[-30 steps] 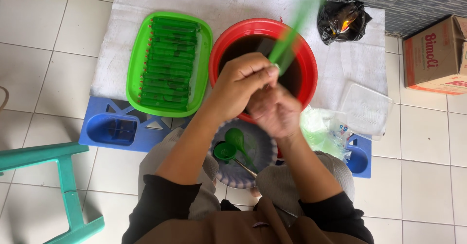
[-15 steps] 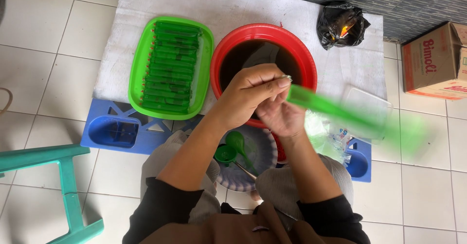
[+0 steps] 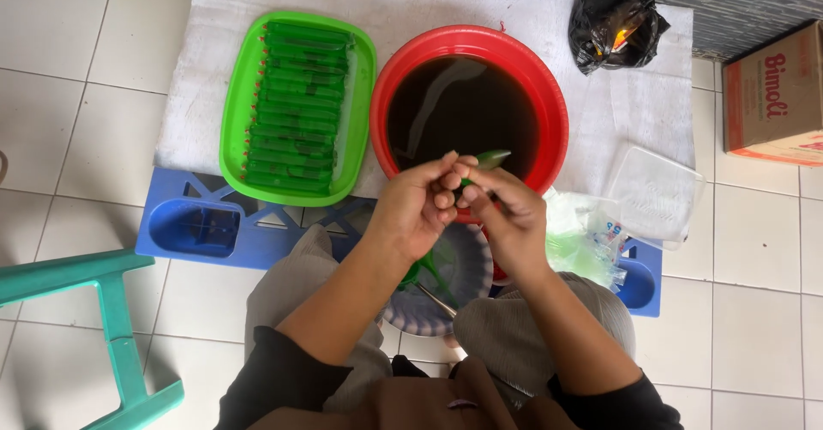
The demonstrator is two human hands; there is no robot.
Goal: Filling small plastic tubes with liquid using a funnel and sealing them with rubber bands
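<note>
At the frame centre, left hand (image 3: 420, 211) and right hand (image 3: 506, 216) both pinch a thin green tube (image 3: 490, 159); keep its end tight above the red basin (image 3: 549, 113).

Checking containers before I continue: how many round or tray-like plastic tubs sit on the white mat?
2: a green rectangular plastic tray on the left, a red round plastic basin beside it on the right. None seem hidden.

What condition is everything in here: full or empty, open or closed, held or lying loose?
Green tray: filled with rows of green tubes.
Red basin: holds dark liquid.
Green tube: pinched between both hands.
Left hand: closed on tube.
Right hand: closed on tube.
Black bag: bunched, partly open.
Cardboard box: flap open.
</note>
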